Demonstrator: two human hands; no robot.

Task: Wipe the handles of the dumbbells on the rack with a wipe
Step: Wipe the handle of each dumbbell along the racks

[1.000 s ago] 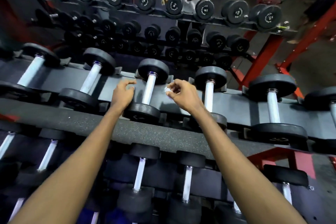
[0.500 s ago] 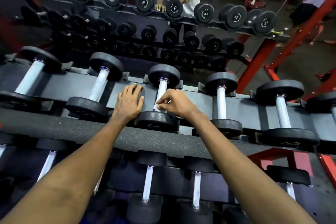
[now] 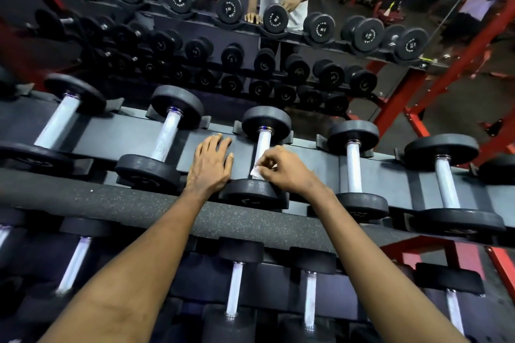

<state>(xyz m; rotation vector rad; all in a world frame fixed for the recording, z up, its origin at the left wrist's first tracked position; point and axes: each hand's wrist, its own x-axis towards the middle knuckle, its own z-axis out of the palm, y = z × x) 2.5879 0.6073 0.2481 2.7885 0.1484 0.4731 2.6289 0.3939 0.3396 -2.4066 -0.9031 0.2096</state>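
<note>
A second ago the right hand hung clear of the dumbbells with the wipe balled in its fingers. Now, at centre frame, the right hand (image 3: 287, 171) pinches the white wipe (image 3: 255, 170) against the near end of the handle (image 3: 263, 143), just above the front weight head (image 3: 252, 193). The left hand (image 3: 211, 166), curled at that head before, lies flat with straight fingers on the rack (image 3: 117, 131) beside it. Wiping of this handle has evidently begun; the handles further right probably still wait.
</note>
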